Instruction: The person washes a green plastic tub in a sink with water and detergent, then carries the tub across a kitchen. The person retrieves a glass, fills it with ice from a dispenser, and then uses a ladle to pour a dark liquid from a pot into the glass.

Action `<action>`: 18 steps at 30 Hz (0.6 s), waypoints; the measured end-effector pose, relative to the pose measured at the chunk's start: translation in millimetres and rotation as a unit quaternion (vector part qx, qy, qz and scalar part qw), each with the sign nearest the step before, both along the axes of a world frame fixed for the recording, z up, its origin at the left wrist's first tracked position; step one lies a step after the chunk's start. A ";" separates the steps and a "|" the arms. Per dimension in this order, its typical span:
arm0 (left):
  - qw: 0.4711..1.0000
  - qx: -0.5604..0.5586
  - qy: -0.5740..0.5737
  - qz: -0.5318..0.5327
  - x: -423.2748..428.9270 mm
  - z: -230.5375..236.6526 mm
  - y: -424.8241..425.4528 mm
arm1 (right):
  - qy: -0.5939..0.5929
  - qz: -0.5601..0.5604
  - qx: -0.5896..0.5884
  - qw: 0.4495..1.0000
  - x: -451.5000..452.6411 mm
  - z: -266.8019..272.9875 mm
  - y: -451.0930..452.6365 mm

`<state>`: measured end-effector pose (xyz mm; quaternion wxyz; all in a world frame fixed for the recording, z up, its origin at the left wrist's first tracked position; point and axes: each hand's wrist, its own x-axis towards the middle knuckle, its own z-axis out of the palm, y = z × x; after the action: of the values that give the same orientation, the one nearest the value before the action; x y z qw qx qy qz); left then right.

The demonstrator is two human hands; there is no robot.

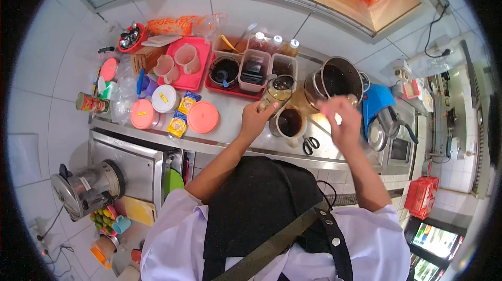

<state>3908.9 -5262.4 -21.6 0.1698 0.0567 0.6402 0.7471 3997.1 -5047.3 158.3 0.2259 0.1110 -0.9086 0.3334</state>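
My left hand (255, 118) grips a clear glass mug (277, 94), tilted above the steel counter. Just below and to its right stands a plastic jug (290, 122) with dark liquid inside. In front of the large steel pot (341, 77), which also has a dark inside, is my right hand (345, 122). It is blurred with its fingers bent, and I cannot tell whether it holds anything. Black-handled scissors (310, 145) lie on the counter between the jug and my right forearm.
A red tray (235, 90) bears plastic tubs with dark contents. Two jugs (187, 58) stand on a pink tray (202, 57). Pink-lidded tubs (203, 117) and yellow-blue sachets (183, 114) lie left. Capped bottles (277, 43) stand by the wall; a blue appliance (376, 102) is right.
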 end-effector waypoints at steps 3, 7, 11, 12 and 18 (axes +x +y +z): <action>1.000 -0.007 -0.004 -0.005 0.9 -5.1 -5.4 | -0.038 0.044 0.031 0.998 42.2 -17.8 -14.0; 0.994 0.097 -0.035 0.047 7.3 -10.4 -6.5 | 0.026 -0.003 -0.026 0.999 43.8 -35.7 -14.5; 0.998 0.040 0.002 0.043 5.0 -34.4 -38.2 | 0.023 -0.176 -0.113 0.978 5.5 -36.0 -3.9; 1.000 0.006 -0.011 0.027 5.2 -48.8 -48.5 | 0.024 -0.170 -0.115 0.978 -8.2 -38.5 -2.3; 0.998 0.021 -0.019 0.052 29.5 -45.9 -76.1 | -0.087 -0.141 -0.190 0.968 -69.8 -76.9 21.1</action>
<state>3938.4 -5338.5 -67.5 0.1414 0.0123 0.6233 0.7690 3927.3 -5026.2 81.4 0.2081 -0.0926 -0.8512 0.4728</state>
